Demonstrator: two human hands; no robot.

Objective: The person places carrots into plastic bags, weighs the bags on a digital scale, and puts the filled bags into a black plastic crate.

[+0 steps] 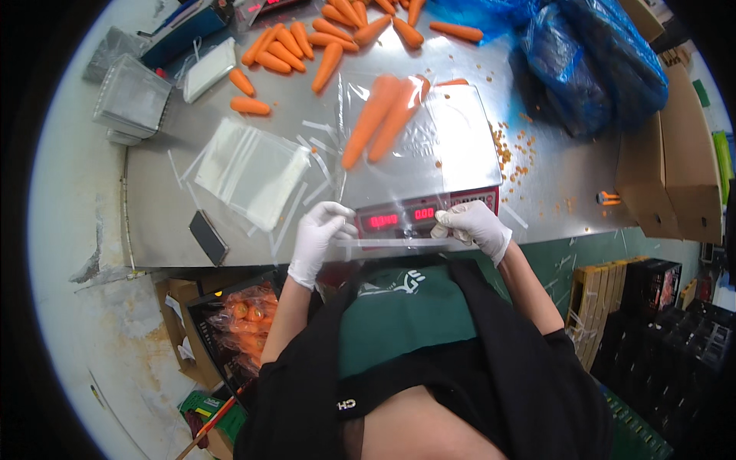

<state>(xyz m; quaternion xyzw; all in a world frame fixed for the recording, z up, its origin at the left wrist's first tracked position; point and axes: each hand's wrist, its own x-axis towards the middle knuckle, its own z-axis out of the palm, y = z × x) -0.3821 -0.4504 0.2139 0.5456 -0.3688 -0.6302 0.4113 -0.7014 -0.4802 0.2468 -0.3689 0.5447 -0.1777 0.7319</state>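
Observation:
A clear plastic bag (397, 178) with large carrots (382, 118) inside lies over the metal platform of a digital scale (468, 132). My left hand (323, 238), in a white glove, pinches the bag's near left corner. At the near right side, my gloved right hand (474, 227) grips the bag's edge between thumb and fingers. A whitish strip (397, 242) runs across the bag's near end between my hands. Through the film I see the scale's lit red display (399, 217). To the left lies a stack of flat clear bags (253, 172).
Loose carrots (282, 49) lie at the back, with blue plastic bags (592, 63) at the back right. Peeled strips (290, 213) and a phone (208, 237) are on the left. An orange cutter (608, 198) lies near a cardboard box (670, 155). Bagged carrots (247, 322) fill a crate below.

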